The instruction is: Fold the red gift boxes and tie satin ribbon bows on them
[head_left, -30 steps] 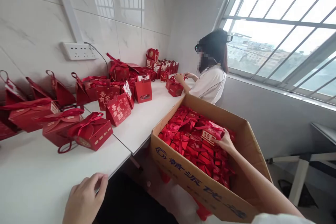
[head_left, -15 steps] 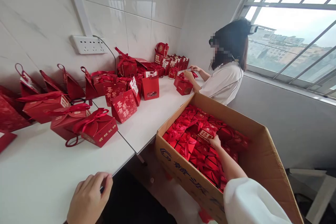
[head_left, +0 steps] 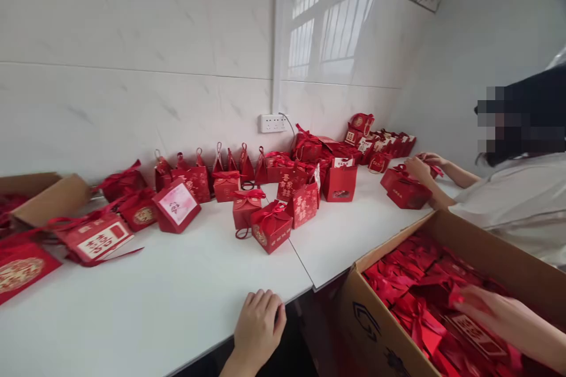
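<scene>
Handling of packages in a carton. A labelled red box (head_left: 476,333) lies among the packed red packages, just beside the right hand (head_left: 490,306) on its near side, its pale printed panel facing up. The right hand reaches down into the carton (head_left: 382,336), its fingertips at or very near a red ribbon (head_left: 457,296); blur hides whether the fingers are closed on anything, so their grip cannot be told. The step in hand appears to be handling the boxes within the carton; the next move would seem to call for a hold on a box's body rather than its loose ribbon, with care not to snag neighbouring bows. The left hand (head_left: 260,327), well apart from the right, rests at the edge of the white table (head_left: 177,300), its fingers loosely bent and nothing visible in its grasp. Beyond it stands a bow-tied box (head_left: 272,230), with further red packages lined along the wall. Far to its left sits a second carton (head_left: 53,200). Beyond the right hand, a co-worker's hands (head_left: 418,168) work at another red box (head_left: 405,194).
</scene>
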`<state>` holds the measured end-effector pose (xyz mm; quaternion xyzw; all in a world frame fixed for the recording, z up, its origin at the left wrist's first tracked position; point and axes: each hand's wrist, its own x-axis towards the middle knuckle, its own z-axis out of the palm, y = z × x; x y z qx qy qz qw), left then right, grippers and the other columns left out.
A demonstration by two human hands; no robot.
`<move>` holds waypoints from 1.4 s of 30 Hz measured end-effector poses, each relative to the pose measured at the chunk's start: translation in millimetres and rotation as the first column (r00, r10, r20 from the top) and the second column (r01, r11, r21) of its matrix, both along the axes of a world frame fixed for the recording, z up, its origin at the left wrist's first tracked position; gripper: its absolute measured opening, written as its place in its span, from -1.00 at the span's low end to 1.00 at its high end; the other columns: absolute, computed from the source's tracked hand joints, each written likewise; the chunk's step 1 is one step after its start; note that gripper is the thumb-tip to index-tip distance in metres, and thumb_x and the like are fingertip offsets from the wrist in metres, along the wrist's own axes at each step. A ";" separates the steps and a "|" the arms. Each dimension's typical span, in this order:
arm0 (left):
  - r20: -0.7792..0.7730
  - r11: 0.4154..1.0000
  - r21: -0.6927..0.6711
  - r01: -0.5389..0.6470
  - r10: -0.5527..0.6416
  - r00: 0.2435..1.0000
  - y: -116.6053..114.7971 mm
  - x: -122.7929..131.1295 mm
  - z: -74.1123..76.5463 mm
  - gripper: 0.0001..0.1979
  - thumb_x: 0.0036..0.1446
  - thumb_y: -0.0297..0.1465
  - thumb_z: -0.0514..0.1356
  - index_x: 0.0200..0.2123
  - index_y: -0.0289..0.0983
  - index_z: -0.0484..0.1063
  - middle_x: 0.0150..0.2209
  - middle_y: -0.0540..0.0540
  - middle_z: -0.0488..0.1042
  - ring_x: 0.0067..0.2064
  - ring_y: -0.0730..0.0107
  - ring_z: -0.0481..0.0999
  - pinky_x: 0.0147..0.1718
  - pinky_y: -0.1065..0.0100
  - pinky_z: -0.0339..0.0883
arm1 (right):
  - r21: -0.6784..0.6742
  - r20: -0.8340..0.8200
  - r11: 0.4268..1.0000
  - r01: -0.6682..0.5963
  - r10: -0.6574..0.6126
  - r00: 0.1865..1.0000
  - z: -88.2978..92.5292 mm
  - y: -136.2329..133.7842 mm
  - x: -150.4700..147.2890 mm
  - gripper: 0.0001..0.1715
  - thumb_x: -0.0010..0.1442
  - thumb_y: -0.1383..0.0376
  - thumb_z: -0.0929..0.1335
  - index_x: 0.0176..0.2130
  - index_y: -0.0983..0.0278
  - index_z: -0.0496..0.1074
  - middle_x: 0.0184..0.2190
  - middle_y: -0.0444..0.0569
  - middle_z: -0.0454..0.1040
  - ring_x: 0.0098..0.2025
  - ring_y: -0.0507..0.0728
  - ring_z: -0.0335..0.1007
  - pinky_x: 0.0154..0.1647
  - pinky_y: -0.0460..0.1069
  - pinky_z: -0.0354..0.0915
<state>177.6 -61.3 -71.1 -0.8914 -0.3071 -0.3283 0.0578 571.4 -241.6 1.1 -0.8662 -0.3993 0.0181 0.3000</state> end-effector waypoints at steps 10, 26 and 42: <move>0.171 0.900 -0.416 0.129 -0.062 0.983 -8.2 -23.8 8.9 -0.81 0.14 -0.50 -0.01 -0.49 -0.25 0.30 -0.50 -0.05 0.42 -0.42 0.35 0.39 -0.38 0.30 0.27 | -0.160 0.118 0.811 -0.562 0.581 0.805 16.0 206.6 -218.2 0.06 -0.01 -0.02 0.35 0.26 0.42 -0.07 0.23 0.36 0.03 0.17 0.48 0.14 0.01 0.26 0.21; 0.536 0.573 -0.809 0.131 0.629 0.563 20.3 -107.4 20.4 -0.67 0.09 -0.18 0.07 -0.11 -0.21 0.30 0.04 -0.19 0.36 0.11 0.16 0.31 0.03 0.18 0.19 | 0.382 -0.270 0.468 -0.797 0.881 0.388 -16.3 194.4 -253.4 -0.24 0.05 0.29 0.33 0.20 0.09 0.04 0.28 0.06 -0.09 0.27 0.22 -0.03 0.06 0.12 0.28; 0.568 0.391 -0.822 0.414 0.514 0.643 60.1 -82.9 51.7 -0.61 0.01 -0.10 0.16 -0.62 -0.27 0.20 -0.59 0.08 0.21 -0.50 0.49 0.23 -0.47 0.44 0.10 | 0.452 -0.518 0.674 -0.584 0.732 0.443 -9.3 183.4 -290.8 -0.54 0.19 -0.02 0.21 -0.53 0.25 0.21 -0.57 -0.14 0.23 -0.48 0.04 0.14 -0.42 -0.06 0.12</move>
